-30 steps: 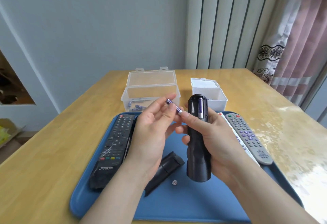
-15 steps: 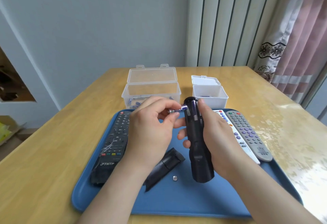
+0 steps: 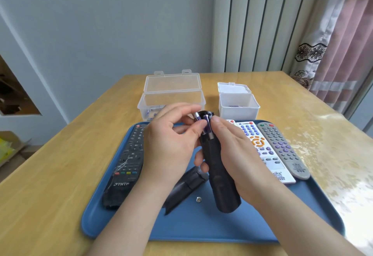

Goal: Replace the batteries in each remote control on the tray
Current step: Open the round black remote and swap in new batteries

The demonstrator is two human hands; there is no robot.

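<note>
Above the blue tray point(image 3: 201, 229), my right hand point(image 3: 238, 154) grips a black remote point(image 3: 220, 175), back side up and battery bay open. One purple battery point(image 3: 207, 127) sits in the bay. My left hand point(image 3: 171, 140) pinches a second purple battery point(image 3: 197, 117) at the bay's left slot, tilted. The remote's black cover point(image 3: 185, 188) lies on the tray below my hands. On the tray also lie a black THTF remote point(image 3: 127, 164) at left, a white remote point(image 3: 262, 150) and a grey remote point(image 3: 282, 148) at right.
A small silver disc point(image 3: 198, 199) lies on the tray near the cover. Behind the tray stand a clear open box point(image 3: 171, 98) holding batteries and a white open box point(image 3: 238, 104). The wooden table point(image 3: 50, 185) extends left and right; curtains hang at right.
My left hand brought the battery from in front of the remote to the open bay's left slot. Both hands and the remote lowered slightly toward the tray.
</note>
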